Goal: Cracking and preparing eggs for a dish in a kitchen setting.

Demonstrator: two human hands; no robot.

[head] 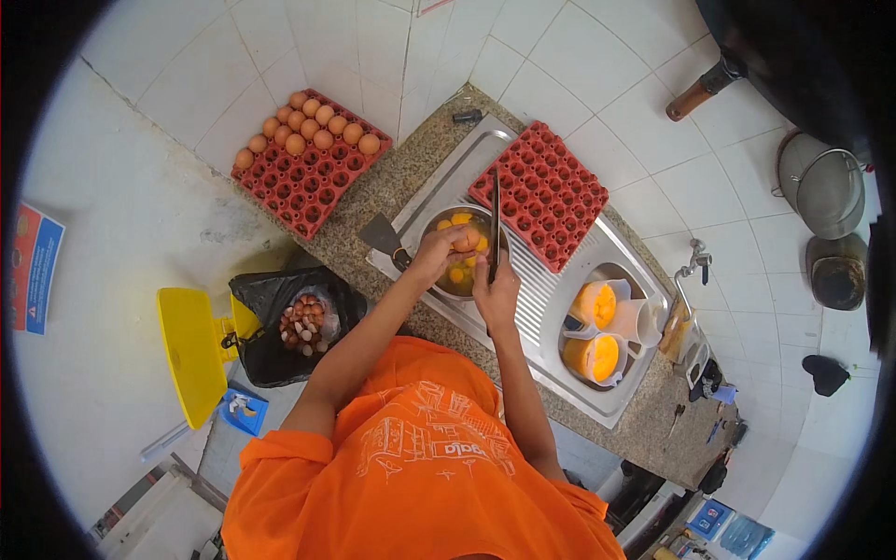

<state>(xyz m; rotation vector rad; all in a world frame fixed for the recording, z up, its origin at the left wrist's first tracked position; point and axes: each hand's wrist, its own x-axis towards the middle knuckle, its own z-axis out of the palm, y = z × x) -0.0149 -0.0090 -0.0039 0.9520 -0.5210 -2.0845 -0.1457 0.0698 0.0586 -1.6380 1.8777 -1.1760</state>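
Over a round metal bowl of cracked eggs, with whole yolks in clear whites, my left hand holds a brown egg. Close to its right, my right hand grips a knife whose blade points away from me, seen nearly edge-on. Whether the blade touches the egg cannot be told. The bowl rests on the ribbed drainboard of a steel sink. Beyond it lies a red egg tray with empty cups. Brown eggs fill part of another red tray at the far left.
A spatula lies left of the bowl. Below the counter, a black bag in a yellow-lidded bin holds eggshells. Jugs of orange-yellow contents and a white jug stand in the sink basin, near a tap.
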